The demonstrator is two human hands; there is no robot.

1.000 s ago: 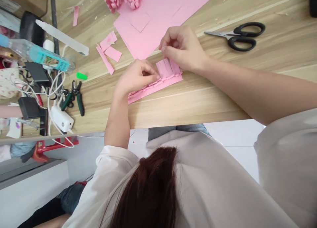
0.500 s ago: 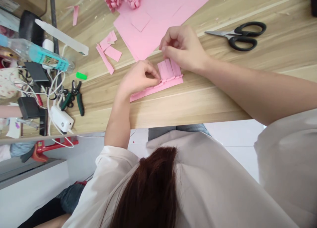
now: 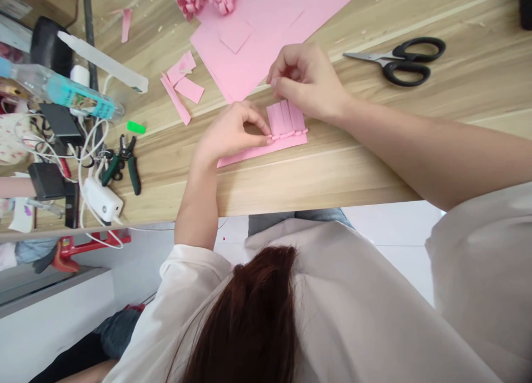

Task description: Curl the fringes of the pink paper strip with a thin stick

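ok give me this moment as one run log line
left hand: fingertips at pink paper strip | right hand: curled by strip's right end, grip unclear | scissors: on table

I can't read a single word from here: the turquoise label (image 3: 65, 91) on the clear plastic bottle (image 3: 36, 79) has print too small to decipher, and the white rounded plastic box (image 3: 100, 197) shows only an unreadable mark.

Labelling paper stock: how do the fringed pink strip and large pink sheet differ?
Size: the fringed pink strip is narrow; the large pink sheet is broad.
Form: the strip has cut tabs and small curls; the sheet lies mostly flat.
Shared: both are pink, on the wooden table.
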